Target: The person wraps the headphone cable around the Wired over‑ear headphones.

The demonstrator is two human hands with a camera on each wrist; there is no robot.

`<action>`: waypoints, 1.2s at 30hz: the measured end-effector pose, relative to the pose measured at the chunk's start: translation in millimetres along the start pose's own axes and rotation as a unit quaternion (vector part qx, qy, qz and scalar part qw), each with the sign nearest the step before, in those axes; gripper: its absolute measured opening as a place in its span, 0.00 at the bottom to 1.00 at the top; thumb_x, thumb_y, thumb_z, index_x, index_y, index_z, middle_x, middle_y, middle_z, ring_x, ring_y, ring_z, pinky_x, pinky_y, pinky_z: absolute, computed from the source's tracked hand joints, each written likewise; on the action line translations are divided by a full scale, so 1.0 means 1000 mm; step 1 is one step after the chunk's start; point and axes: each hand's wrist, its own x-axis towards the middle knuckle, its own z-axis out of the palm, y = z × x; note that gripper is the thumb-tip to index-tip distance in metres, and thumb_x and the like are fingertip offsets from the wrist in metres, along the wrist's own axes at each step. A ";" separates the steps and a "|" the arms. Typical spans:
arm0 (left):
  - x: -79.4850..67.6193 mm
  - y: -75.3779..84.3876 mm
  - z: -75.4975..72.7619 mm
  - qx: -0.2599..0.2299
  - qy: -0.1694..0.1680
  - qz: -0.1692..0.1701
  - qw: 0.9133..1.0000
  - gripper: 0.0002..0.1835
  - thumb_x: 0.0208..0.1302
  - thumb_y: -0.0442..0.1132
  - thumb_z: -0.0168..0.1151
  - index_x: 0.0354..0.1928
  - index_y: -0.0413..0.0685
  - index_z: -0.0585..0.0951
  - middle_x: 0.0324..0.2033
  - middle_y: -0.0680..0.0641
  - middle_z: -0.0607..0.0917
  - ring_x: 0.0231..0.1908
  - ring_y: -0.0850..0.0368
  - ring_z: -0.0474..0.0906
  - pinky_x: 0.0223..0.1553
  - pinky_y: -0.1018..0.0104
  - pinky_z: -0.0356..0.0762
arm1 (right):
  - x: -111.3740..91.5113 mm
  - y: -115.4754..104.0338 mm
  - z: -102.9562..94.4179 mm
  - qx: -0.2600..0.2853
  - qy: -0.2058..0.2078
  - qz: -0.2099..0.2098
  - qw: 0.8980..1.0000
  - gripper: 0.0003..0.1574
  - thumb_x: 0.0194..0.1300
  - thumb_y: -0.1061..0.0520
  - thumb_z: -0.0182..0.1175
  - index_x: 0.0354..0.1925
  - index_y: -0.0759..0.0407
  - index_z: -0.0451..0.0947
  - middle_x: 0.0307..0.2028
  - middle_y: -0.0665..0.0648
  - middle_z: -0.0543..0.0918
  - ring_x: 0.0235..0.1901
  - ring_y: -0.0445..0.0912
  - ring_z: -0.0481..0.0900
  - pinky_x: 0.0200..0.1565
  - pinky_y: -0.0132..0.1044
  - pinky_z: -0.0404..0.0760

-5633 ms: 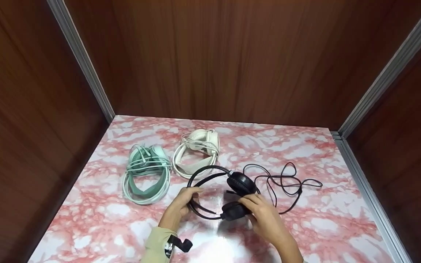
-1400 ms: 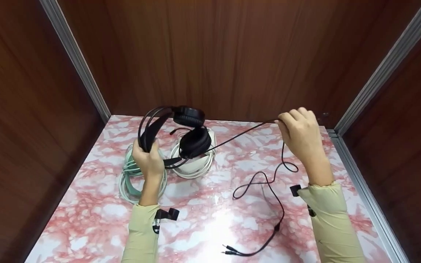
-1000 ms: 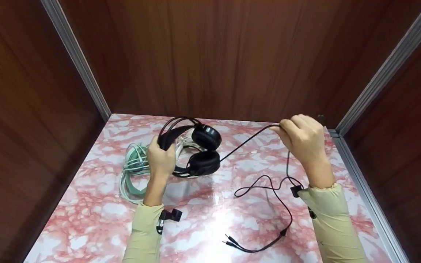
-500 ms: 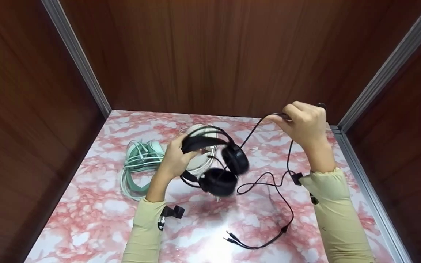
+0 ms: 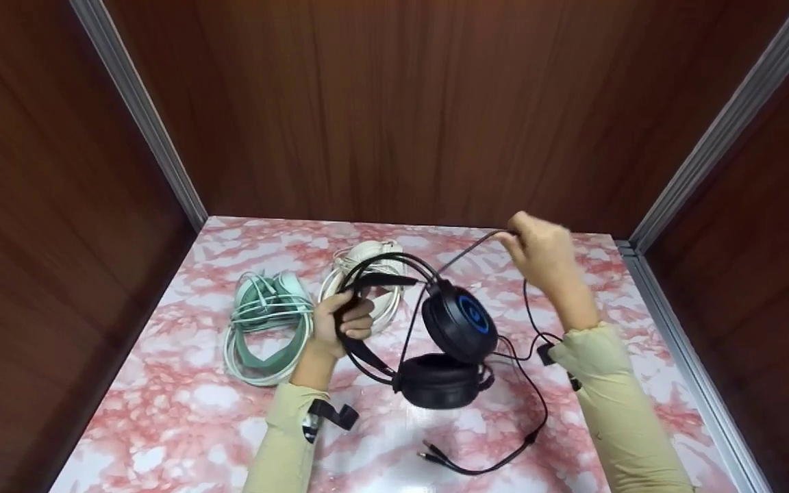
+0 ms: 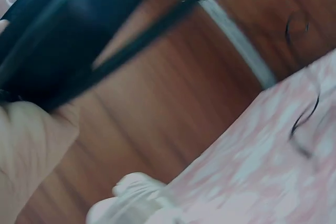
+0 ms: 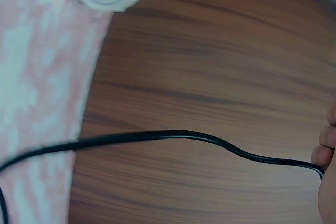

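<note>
A black headset (image 5: 461,332) with a blue emblem on one ear cup is held up over the table. My left hand (image 5: 331,323) grips its headband, fingers wrapped round the band and padded strap. In the left wrist view the dark band (image 6: 79,30) fills the upper left above the palm. Up and to the right, my right hand (image 5: 544,252) pinches the headset's thin black cable (image 7: 173,134), which stretches between hand and headset. The cable's other length drops to the table, ending in two plugs (image 5: 435,452) near the front.
Left on the marbled red-and-white table (image 5: 182,411) lies a green headset (image 5: 268,329) wrapped in its pale cable. A white headset (image 5: 370,257) sits behind the black one, partly covered by it. Brown wood-grain walls (image 5: 394,116) enclose the table at the back and sides.
The black headset was lifted off the table, then swung right and toward me, turning to show its emblem. The right hand, now on the cable, has lowered and moved slightly left.
</note>
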 end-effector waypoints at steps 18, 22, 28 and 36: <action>0.018 0.024 0.023 -0.132 0.102 0.303 0.938 0.12 0.66 0.40 0.50 0.30 0.37 0.72 0.14 0.57 0.53 0.12 0.66 0.51 0.13 0.73 0.61 | -0.086 -0.064 0.079 0.257 -0.251 0.197 0.912 0.18 0.75 0.56 0.50 0.28 0.61 0.73 0.17 0.46 0.65 0.17 0.39 0.63 0.21 0.36 0.67; 0.012 0.044 0.033 -0.131 0.213 0.401 0.881 0.19 0.71 0.44 0.44 0.25 0.39 0.69 0.10 0.55 0.57 0.07 0.64 0.53 0.08 0.70 0.59 | -0.106 -0.085 0.077 0.281 -0.272 0.201 0.898 0.19 0.76 0.54 0.48 0.25 0.56 0.69 0.18 0.43 0.62 0.19 0.38 0.58 0.23 0.34 0.64; -0.004 0.077 0.043 -0.149 0.339 0.505 0.779 0.21 0.73 0.47 0.46 0.22 0.44 0.65 0.07 0.52 0.60 0.04 0.61 0.54 0.04 0.68 0.55 | -0.124 -0.094 0.065 0.185 -0.302 0.162 0.921 0.16 0.75 0.51 0.51 0.26 0.49 0.70 0.16 0.42 0.60 0.17 0.38 0.60 0.21 0.34 0.66; -0.023 0.088 0.043 -0.105 0.335 0.534 0.769 0.20 0.72 0.44 0.50 0.21 0.43 0.66 0.06 0.52 0.60 0.04 0.61 0.55 0.06 0.69 0.55 | -0.130 -0.040 0.054 0.099 -0.254 0.192 0.943 0.16 0.73 0.54 0.53 0.26 0.50 0.67 0.16 0.45 0.63 0.17 0.45 0.64 0.23 0.42 0.67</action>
